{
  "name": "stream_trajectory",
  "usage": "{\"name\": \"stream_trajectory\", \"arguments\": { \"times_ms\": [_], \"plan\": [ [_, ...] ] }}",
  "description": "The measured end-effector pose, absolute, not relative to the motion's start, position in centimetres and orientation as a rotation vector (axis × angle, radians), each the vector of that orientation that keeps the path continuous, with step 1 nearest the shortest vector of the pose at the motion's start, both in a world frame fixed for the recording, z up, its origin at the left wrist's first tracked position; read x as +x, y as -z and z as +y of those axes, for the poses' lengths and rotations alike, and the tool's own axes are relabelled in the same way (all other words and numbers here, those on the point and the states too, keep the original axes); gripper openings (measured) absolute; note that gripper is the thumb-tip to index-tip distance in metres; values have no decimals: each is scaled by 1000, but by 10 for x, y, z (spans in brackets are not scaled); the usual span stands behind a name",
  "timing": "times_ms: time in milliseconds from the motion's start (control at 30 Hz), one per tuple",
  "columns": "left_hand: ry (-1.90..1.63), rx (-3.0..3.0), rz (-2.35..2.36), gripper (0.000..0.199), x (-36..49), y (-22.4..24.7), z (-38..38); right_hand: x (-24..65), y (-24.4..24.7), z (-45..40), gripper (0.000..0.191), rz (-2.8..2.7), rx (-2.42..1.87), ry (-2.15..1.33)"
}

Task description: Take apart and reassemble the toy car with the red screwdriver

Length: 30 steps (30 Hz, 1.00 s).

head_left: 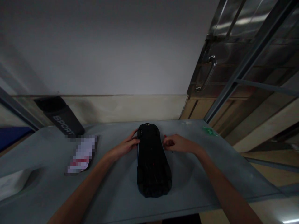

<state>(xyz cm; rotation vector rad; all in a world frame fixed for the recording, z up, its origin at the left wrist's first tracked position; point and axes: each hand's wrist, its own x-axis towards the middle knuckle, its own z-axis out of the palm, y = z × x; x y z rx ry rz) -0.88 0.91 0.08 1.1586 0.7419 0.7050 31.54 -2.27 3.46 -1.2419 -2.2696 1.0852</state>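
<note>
A black toy car (153, 155), seemingly turned underside up, lies lengthwise on the grey table (112, 193). My left hand (127, 144) grips its left side near the far end, thumb at the edge and fingers against the flank. On the opposite side, my right hand (176, 143) is closed in a pinch close to the car's right edge. A bit of red shows at those fingertips and a thin dark tip below them; what they hold is too small and dim to name.
A dark bottle-like container marked SPORT (62, 116) leans at the back left, beside a blurred-out packet (81, 155). A white object (14, 183) sits at the left edge. Something small and green (210, 131) lies back right. Metal posts (233, 82) rise on the right.
</note>
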Motion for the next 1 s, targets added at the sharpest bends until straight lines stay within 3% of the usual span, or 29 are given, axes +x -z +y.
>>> {"name": "stream_trajectory", "arguments": {
  "times_ms": [200,1000],
  "plan": [
    [-720,1134,741,99,-8,0,9,309,-37,-29,3,-2294,-1242,-1255],
    [-721,1164,753,90,-11,7,11,311,-36,-27,5,-2303,-1292,-1021]
  ]
}}
